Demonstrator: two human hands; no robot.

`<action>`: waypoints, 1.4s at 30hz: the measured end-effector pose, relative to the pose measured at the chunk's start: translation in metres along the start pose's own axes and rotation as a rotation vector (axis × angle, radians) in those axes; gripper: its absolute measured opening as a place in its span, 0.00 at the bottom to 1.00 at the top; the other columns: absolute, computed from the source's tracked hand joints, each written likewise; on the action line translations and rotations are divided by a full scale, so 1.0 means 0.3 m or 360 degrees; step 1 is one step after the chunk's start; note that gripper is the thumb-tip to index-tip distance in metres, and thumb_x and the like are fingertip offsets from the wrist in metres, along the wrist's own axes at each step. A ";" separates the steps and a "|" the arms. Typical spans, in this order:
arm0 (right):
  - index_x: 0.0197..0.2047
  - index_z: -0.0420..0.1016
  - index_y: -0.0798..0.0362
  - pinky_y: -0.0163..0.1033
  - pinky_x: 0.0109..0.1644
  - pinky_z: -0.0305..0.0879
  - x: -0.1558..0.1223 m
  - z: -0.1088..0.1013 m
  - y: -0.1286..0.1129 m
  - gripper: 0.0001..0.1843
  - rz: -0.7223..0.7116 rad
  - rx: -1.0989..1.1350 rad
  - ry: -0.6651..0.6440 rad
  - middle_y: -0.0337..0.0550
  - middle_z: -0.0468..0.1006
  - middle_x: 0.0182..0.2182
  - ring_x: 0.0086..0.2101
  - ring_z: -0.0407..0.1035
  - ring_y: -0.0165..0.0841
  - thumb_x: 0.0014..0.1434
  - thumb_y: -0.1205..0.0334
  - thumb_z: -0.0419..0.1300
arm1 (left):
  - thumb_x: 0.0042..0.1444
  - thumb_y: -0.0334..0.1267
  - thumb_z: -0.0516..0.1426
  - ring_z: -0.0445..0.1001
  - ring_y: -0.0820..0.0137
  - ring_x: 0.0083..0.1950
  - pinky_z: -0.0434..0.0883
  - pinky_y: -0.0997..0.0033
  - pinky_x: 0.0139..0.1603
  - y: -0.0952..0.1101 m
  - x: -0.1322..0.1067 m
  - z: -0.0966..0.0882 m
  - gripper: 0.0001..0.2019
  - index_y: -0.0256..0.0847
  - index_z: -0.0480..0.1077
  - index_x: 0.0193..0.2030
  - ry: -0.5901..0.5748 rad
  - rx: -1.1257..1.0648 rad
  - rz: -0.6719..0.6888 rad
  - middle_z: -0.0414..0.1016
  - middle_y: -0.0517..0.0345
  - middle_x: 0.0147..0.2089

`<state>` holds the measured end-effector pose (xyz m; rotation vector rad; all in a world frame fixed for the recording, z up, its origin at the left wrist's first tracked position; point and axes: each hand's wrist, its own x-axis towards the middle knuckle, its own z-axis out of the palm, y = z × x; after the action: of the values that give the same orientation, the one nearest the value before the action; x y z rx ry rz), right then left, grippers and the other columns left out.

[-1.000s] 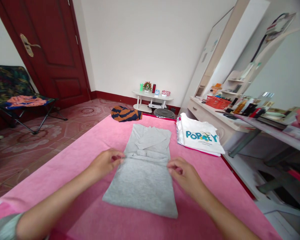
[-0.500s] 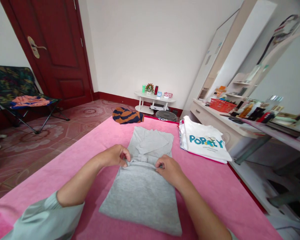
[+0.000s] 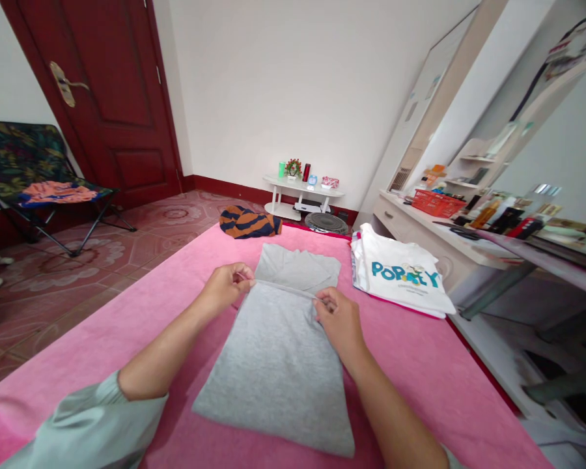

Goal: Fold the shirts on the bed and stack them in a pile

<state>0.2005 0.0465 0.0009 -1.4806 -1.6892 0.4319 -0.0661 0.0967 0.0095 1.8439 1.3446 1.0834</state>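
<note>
A grey shirt (image 3: 278,358), folded into a long narrow shape, lies on the pink bed cover (image 3: 176,384). My left hand (image 3: 227,285) pinches the left end of a folded edge that crosses the shirt. At the right end of that same edge, my right hand (image 3: 339,319) is closed on the cloth with thumb and fingers. Between the hands the edge is drawn fairly straight. Beyond it, the shirt's far part lies flat with a few creases. Whether the cloth is a T-shirt or a longer-sleeved top, I cannot tell.
A stack of folded clothes (image 3: 400,273), a white printed shirt on top, sits to the right. An orange and navy striped garment (image 3: 249,223) lies at the bed's far left corner. A dressing table (image 3: 463,244) with a red basket (image 3: 437,202) flanks the right; a folding chair (image 3: 53,189) stands left.
Both hands have moved away from me and a little upward, carrying the folded edge farther over the shirt's far part. The edge is now straighter and covers the bunched cloth seen before.
</note>
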 end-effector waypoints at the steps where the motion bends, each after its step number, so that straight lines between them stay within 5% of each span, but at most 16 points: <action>1: 0.36 0.70 0.52 0.36 0.33 0.66 0.003 0.003 0.011 0.08 -0.0004 0.0069 0.0010 0.41 0.77 0.28 0.29 0.73 0.33 0.58 0.61 0.52 | 0.49 0.40 0.57 0.69 0.72 0.26 0.65 0.74 0.28 -0.005 -0.001 0.014 0.07 0.38 0.68 0.29 0.0065 0.0009 0.0010 0.70 0.60 0.24; 5: 0.44 0.70 0.54 0.43 0.48 0.68 0.011 -0.003 0.026 0.12 -0.0067 0.0040 0.0077 0.48 0.77 0.40 0.42 0.72 0.37 0.55 0.66 0.53 | 0.49 0.35 0.55 0.72 0.67 0.36 0.69 0.70 0.37 -0.002 -0.022 0.066 0.05 0.38 0.70 0.32 0.0209 0.0136 0.0087 0.72 0.55 0.34; 8: 0.49 0.69 0.56 0.46 0.58 0.60 -0.007 -0.001 -0.019 0.18 -0.0263 -0.0170 0.0111 0.52 0.72 0.50 0.52 0.66 0.38 0.55 0.69 0.51 | 0.52 0.31 0.53 0.69 0.63 0.51 0.67 0.65 0.52 0.053 -0.056 0.102 0.11 0.38 0.72 0.42 0.0245 0.0285 0.0388 0.70 0.49 0.48; 11: 0.56 0.66 0.57 0.44 0.63 0.55 -0.059 0.033 -0.078 0.23 -0.0381 -0.0255 -0.0112 0.52 0.67 0.56 0.57 0.59 0.35 0.58 0.69 0.47 | 0.58 0.30 0.49 0.68 0.65 0.55 0.64 0.66 0.57 0.105 -0.102 0.154 0.16 0.40 0.72 0.49 -0.0138 0.0359 0.0637 0.70 0.49 0.53; 14: 0.66 0.51 0.59 0.47 0.66 0.46 -0.114 0.073 -0.091 0.29 -0.0416 -0.0387 -0.0504 0.50 0.55 0.65 0.63 0.48 0.36 0.63 0.61 0.46 | 0.60 0.32 0.49 0.60 0.63 0.64 0.57 0.59 0.64 0.093 -0.144 0.200 0.23 0.42 0.60 0.63 -0.0574 0.0581 0.0706 0.63 0.48 0.63; 17: 0.69 0.43 0.57 0.52 0.68 0.37 -0.132 0.081 -0.054 0.37 -0.0396 -0.0601 -0.0694 0.47 0.44 0.68 0.66 0.37 0.40 0.64 0.47 0.46 | 0.64 0.42 0.47 0.44 0.59 0.71 0.45 0.49 0.68 0.033 -0.158 0.207 0.25 0.49 0.51 0.68 -0.0671 0.0897 0.0673 0.47 0.53 0.71; 23: 0.69 0.43 0.54 0.56 0.66 0.35 -0.098 0.047 0.018 0.41 -0.0207 -0.0873 -0.0639 0.46 0.39 0.68 0.66 0.33 0.43 0.61 0.36 0.40 | 0.60 0.60 0.43 0.40 0.56 0.71 0.42 0.50 0.67 -0.044 -0.121 0.158 0.33 0.47 0.47 0.69 -0.0485 0.1117 0.0360 0.41 0.50 0.72; 33: 0.68 0.48 0.59 0.58 0.65 0.40 -0.116 -0.128 0.145 0.36 0.0087 -0.1072 -0.0615 0.53 0.45 0.67 0.66 0.38 0.44 0.64 0.44 0.42 | 0.62 0.55 0.42 0.44 0.58 0.71 0.44 0.50 0.67 -0.129 -0.189 0.014 0.33 0.37 0.49 0.68 -0.0355 0.1280 0.0174 0.44 0.46 0.71; 38: 0.64 0.58 0.56 0.54 0.67 0.40 -0.251 -0.256 0.108 0.32 -0.0233 -0.0856 -0.0596 0.52 0.57 0.64 0.63 0.49 0.41 0.56 0.67 0.50 | 0.62 0.37 0.46 0.52 0.62 0.69 0.54 0.59 0.66 -0.056 -0.344 -0.111 0.25 0.46 0.55 0.66 -0.0546 0.0945 0.0412 0.46 0.54 0.71; 42: 0.65 0.55 0.42 0.54 0.68 0.39 -0.391 -0.323 0.038 0.37 -0.0539 -0.0536 -0.0931 0.39 0.53 0.65 0.64 0.45 0.37 0.52 0.70 0.54 | 0.53 0.32 0.54 0.57 0.60 0.66 0.61 0.58 0.63 0.042 -0.505 -0.163 0.32 0.59 0.57 0.64 -0.0727 0.0717 0.0513 0.51 0.62 0.69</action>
<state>0.2770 -0.0852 0.0090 -1.3277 -2.5317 0.4341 -0.1262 -0.0513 0.0040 2.5145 1.0957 0.4614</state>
